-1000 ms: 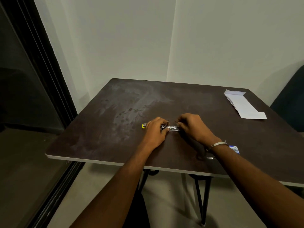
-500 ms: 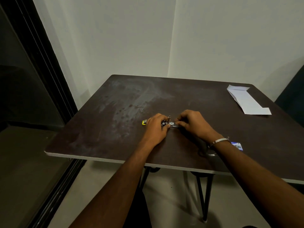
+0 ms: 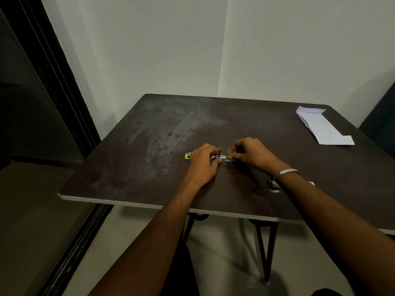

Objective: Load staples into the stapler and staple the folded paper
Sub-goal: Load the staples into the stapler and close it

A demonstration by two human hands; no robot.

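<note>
A small stapler (image 3: pixel 220 157) lies opened flat on the dark table (image 3: pixel 149 146), its yellow end (image 3: pixel 187 156) sticking out to the left. My left hand (image 3: pixel 204 162) presses down on the stapler's left part and covers most of it. My right hand (image 3: pixel 249 153) pinches at the metal channel on the stapler's right end; whether it holds staples is too small to tell. The folded white paper (image 3: pixel 322 128) lies apart at the table's far right corner.
A small blue-and-white box (image 3: pixel 311 183) peeks out behind my right wrist, which wears a metal bangle (image 3: pixel 285 173). A white wall corner stands behind the table, a dark sliding door frame (image 3: pixel 53 82) runs along the left, and a dark chair (image 3: pixel 382 116) sits at the right.
Both hands stay on the stapler with only small finger shifts. The camera has tilted slightly, so the table and the paper sit a little higher in view.
</note>
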